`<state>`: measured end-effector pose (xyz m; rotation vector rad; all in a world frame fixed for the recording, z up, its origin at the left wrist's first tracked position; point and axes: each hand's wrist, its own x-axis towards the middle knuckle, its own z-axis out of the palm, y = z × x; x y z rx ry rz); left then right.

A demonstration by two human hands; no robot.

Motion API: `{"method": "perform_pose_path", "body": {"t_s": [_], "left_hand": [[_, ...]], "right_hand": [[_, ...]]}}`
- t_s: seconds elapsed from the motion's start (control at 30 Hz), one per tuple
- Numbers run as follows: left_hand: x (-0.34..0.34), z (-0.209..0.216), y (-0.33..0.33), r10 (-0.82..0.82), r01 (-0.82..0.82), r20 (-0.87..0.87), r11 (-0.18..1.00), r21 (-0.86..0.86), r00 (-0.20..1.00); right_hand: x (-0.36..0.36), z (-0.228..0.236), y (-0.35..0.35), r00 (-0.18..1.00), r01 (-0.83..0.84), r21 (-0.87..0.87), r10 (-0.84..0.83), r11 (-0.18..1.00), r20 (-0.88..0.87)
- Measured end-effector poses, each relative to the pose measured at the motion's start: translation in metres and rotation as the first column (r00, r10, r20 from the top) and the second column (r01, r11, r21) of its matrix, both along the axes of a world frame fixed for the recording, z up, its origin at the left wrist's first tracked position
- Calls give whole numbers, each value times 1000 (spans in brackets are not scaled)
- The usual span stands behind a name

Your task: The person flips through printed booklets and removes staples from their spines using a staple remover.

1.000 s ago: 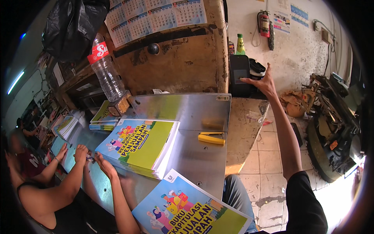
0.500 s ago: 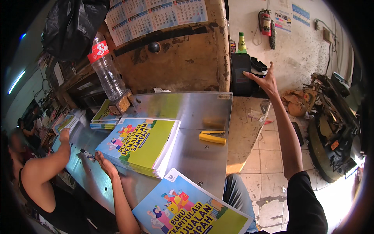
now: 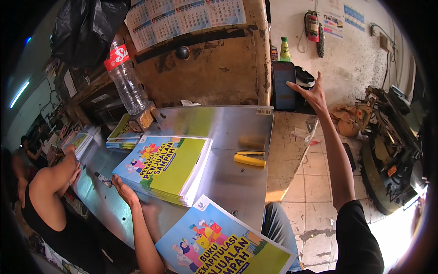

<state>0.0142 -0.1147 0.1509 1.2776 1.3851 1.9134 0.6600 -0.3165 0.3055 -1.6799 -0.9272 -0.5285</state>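
A stack of blue and green printed booklets [image 3: 182, 171] lies on the metal tabletop [image 3: 228, 178]. My left hand [image 3: 125, 191] is open at the stack's left front corner, palm toward its edge; whether it touches cannot be told. My right hand [image 3: 315, 95] reaches far out to the right, fingers spread, holding nothing. Its thumb rests on the lit screen of a smartphone [image 3: 284, 86] that stands upright beside the wooden cabinet. Close to my body, another booklet [image 3: 228, 239] with the same cover lies over my lap, its lower part cut off by the frame.
A yellow stapler [image 3: 250, 159] lies right of the stack. Behind it stand a clear plastic bottle [image 3: 127, 86] and a smaller booklet pile [image 3: 123, 132]. At left a co-worker [image 3: 50, 196] handles more booklets [image 3: 80, 144]. A dark machine [image 3: 388, 160] stands right, on the tiled floor.
The phone's screen has gone from dark to lit under my right thumb. My hands have hardly moved. The co-worker's arms have shifted, and a second hand of theirs now shows.
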Motion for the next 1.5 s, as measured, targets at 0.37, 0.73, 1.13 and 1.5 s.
{"method": "perform_pose_path", "body": {"t_s": [0.37, 0.73, 1.13, 1.5], "left_hand": [[0, 4, -4, 42, -42, -9, 998, -48, 999], [1, 4, -4, 77, -77, -11, 996, -46, 997], [-17, -11, 5, 147, -146, 11, 989, -18, 989], [14, 10, -19, 198, -198, -14, 980, -16, 980]], "right_hand": [[-11, 3, -2, 992, -101, 5, 102, 995, -70], [4, -4, 5, 989, -83, 49, 88, 995, -115], [9, -12, 18, 934, -274, 122, 294, 954, -203], [14, -3, -1, 944, 258, 288, -304, 922, 128]]}}
